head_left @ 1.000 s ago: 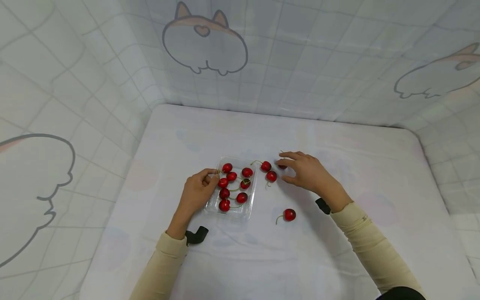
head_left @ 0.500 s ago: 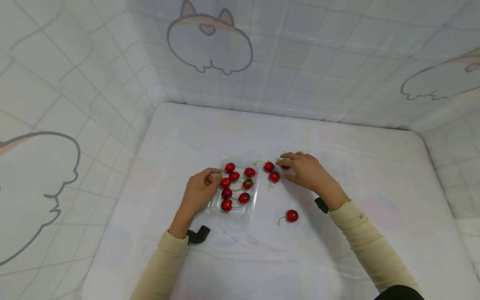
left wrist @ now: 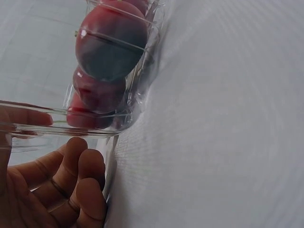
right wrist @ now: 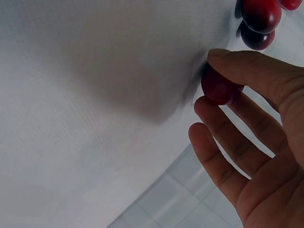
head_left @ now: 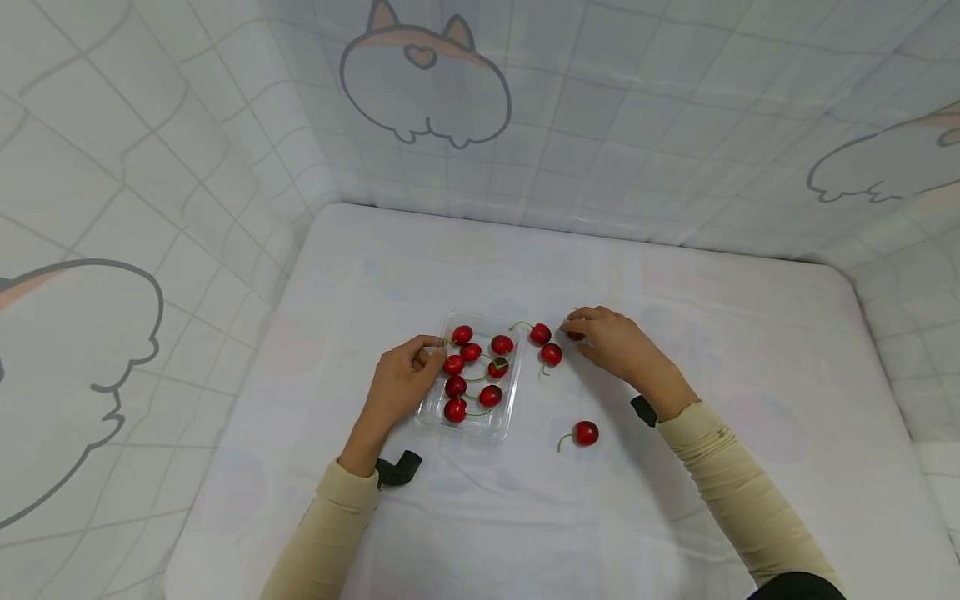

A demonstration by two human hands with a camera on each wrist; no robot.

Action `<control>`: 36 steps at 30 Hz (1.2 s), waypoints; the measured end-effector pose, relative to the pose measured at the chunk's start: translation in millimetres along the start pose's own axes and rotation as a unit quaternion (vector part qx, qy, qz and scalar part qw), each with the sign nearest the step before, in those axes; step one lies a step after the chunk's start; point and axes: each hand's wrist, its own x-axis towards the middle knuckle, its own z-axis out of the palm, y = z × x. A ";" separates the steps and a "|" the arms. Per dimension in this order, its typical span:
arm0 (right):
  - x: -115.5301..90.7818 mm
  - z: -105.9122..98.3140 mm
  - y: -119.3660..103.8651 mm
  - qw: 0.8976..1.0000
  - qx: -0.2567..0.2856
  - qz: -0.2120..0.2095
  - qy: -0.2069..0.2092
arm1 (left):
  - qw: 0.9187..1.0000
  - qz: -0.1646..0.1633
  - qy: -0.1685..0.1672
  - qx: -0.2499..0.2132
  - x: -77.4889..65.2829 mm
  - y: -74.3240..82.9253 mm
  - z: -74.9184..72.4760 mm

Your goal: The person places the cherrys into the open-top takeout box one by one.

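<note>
A clear plastic box (head_left: pixel 491 426) stands on the white-covered table, with several red cherries (head_left: pixel 491 396) and their green stems inside. My left hand (head_left: pixel 402 377) pinches the box's left wall, which runs between thumb and fingers in the left wrist view. To the right of the box, my right hand (head_left: pixel 619 346) holds one dark red cherry (right wrist: pixel 219 88) between thumb and fingertips, low over the cloth. That cherry is mostly covered by the fingers in the head view. Two loose cherries (head_left: pixel 551 355) lie between the box and my right hand.
Another loose cherry (head_left: pixel 586 432) with a curved stem lies nearer to me, right of the box. Pale checked curtains (head_left: pixel 585 125) with cartoon animal prints stand behind and beside the table (head_left: pixel 465 533).
My right thumb and fingers have drawn together round the cherry, where they stood apart around it before. The left hand keeps its hold on the box. The head view has shifted slightly.
</note>
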 end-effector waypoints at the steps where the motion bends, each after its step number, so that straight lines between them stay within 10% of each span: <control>1: -0.2 0.3 0.3 1.000 0.001 -0.001 0.002 | 1.000 0.001 0.000 0.000 0.0 0.1 0.1; 36: -1.8 -48.5 -46.0 0.995 0.010 -0.071 0.076 | 1.000 0.005 -0.005 0.008 -0.3 3.9 -2.8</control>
